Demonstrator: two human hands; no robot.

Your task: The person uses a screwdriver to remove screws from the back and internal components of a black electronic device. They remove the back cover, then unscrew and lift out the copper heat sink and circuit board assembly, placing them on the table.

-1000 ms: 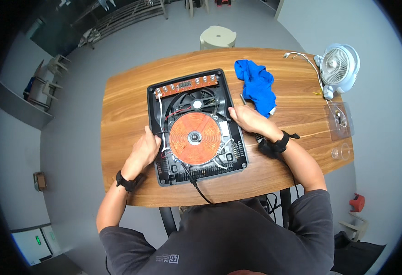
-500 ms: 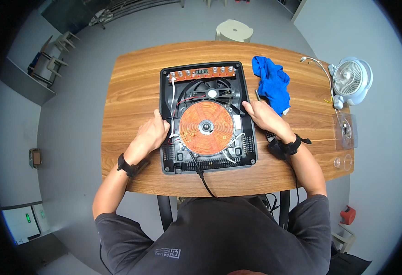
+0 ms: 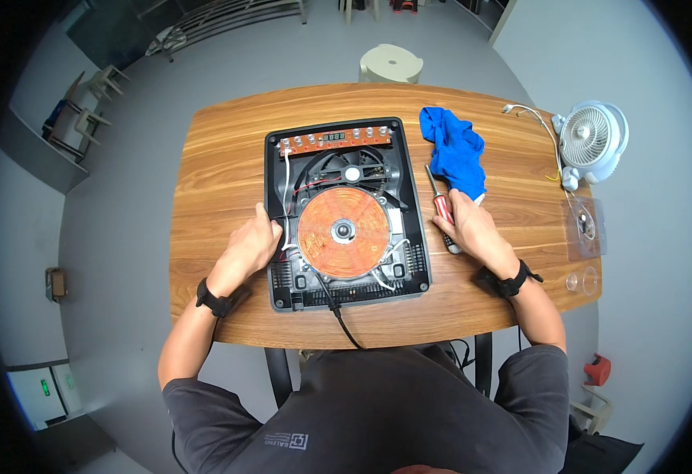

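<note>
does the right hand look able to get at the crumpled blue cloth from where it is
Probably yes: the right hand is at the red-handled metal screwdriver, close to the near end of the crumpled blue cloth, with nothing visible blocking the way.

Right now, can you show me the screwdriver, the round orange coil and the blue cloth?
Screwdriver [image 3: 440, 203], head view: red handle.
Orange coil [image 3: 343, 207], head view: windings above centre.
Blue cloth [image 3: 455, 152], head view: crumpled middle.

On the dark shirt [image 3: 409, 411] I see a white logo [image 3: 298, 441] with lettering; the green sign [image 3: 45, 387], lower left, is too small to read.
</note>
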